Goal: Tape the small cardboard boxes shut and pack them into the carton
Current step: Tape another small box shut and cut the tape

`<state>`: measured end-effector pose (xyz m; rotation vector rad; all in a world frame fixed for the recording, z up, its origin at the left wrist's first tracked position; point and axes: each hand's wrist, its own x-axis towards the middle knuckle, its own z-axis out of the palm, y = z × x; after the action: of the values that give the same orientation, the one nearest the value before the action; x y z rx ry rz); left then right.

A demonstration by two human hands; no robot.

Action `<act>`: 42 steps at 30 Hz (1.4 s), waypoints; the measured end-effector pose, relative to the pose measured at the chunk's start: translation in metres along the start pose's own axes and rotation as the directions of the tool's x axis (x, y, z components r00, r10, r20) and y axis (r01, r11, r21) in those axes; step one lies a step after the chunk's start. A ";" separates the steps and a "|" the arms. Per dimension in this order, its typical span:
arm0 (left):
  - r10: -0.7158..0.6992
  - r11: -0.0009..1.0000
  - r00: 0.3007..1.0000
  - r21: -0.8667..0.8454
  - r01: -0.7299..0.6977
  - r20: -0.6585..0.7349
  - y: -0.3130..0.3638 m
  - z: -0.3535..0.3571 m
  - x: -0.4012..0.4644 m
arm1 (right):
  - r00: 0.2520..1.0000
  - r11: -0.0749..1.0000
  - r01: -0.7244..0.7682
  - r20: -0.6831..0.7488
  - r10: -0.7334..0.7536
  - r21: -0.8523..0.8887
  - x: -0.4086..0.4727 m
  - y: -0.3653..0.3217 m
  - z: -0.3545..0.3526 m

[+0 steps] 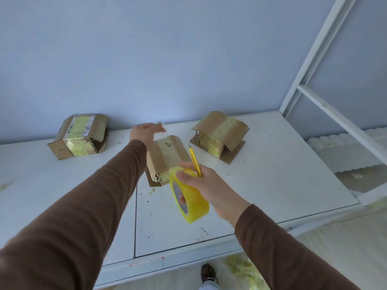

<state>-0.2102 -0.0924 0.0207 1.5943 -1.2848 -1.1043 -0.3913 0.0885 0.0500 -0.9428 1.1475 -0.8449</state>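
- While it hangs over the near end of the middle box point(165, 155), the right hand point(201, 185) has its fingers curled round a yellow tape roll point(188, 197) and also holds a yellow pencil-like stick point(195, 161).
- Past the far end of the middle box, the left hand point(146, 130) is stretched out with its fingers loose; whether it pinches a bit of tape I cannot tell.
- That middle box sits on the white desk point(272, 185), with yellow tape across its top.
- Left of the middle box, by the wall, lies a taped box with a label point(80, 136).
- Right of the middle box sits another taped box point(219, 136), its flaps sticking out.
- No carton shows.
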 end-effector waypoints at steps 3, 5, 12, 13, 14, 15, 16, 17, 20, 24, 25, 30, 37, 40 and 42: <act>-0.047 0.990 0.996 0.139 0.037 0.070 -0.011 0.005 0.020 | 0.994 1.000 -0.008 -0.105 0.010 0.018 0.005 0.010 0.001; -0.063 0.984 0.996 0.169 0.051 0.070 -0.018 0.007 0.027 | 0.984 0.999 0.007 -0.175 -0.016 -0.053 0.014 0.015 0.001; -0.111 0.976 0.993 0.192 0.101 0.041 -0.032 0.009 0.042 | 0.975 0.996 -0.008 -0.220 -0.012 -0.089 0.039 0.021 0.008; -0.123 0.975 0.992 0.190 0.113 0.039 -0.036 0.009 0.044 | 0.975 0.996 -0.019 -0.224 0.000 -0.086 0.043 0.023 0.009; -0.135 0.974 0.990 0.188 0.126 0.034 -0.039 0.009 0.046 | 0.974 0.996 -0.032 -0.225 0.011 -0.088 0.046 0.024 0.009; -0.150 0.973 0.988 0.183 0.143 0.027 -0.042 0.009 0.048 | 0.975 0.995 -0.041 -0.222 0.021 -0.087 0.050 0.027 0.010; -0.164 0.972 0.986 0.176 0.158 0.021 -0.044 0.010 0.049 | 0.975 0.996 -0.048 -0.219 0.030 -0.078 0.053 0.030 0.010; -0.179 0.970 0.984 0.170 0.174 0.015 -0.047 0.010 0.051 | 0.975 0.996 -0.056 -0.218 0.040 -0.066 0.057 0.032 0.010; -0.217 0.961 0.976 0.173 0.216 -0.010 -0.053 0.016 0.054 | 0.972 0.996 -0.079 -0.226 0.066 -0.049 0.067 0.041 0.010; -0.271 0.943 0.961 0.186 0.277 -0.054 -0.054 0.022 0.063 | 0.971 0.995 -0.089 -0.226 0.076 -0.050 0.074 0.048 0.012; -0.280 0.934 0.959 0.215 0.285 -0.052 -0.054 0.021 0.066 | 0.971 0.995 -0.093 -0.223 0.081 -0.042 0.075 0.049 0.011; -0.332 0.929 0.942 0.157 0.336 -0.053 -0.065 0.018 0.081 | 0.974 0.993 -0.118 -0.190 0.121 0.026 0.080 0.051 0.007; 0.351 0.773 0.936 0.553 -0.311 0.035 -0.054 0.019 0.043 | 0.974 0.991 -0.129 -0.184 0.131 0.023 0.082 0.048 0.006; 0.264 0.689 0.955 0.666 -0.286 0.136 -0.054 0.016 0.039 | 0.976 0.990 -0.128 -0.170 0.136 0.054 0.082 0.046 0.005; 0.159 0.660 0.968 0.709 -0.249 0.193 -0.053 0.016 0.043 | 0.975 0.990 -0.124 -0.176 0.133 0.066 0.082 0.047 0.007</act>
<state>-0.2052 -0.1268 -0.0406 1.8806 -2.1118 -0.5422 -0.3642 0.0326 -0.0211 -0.7493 1.3201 -0.8651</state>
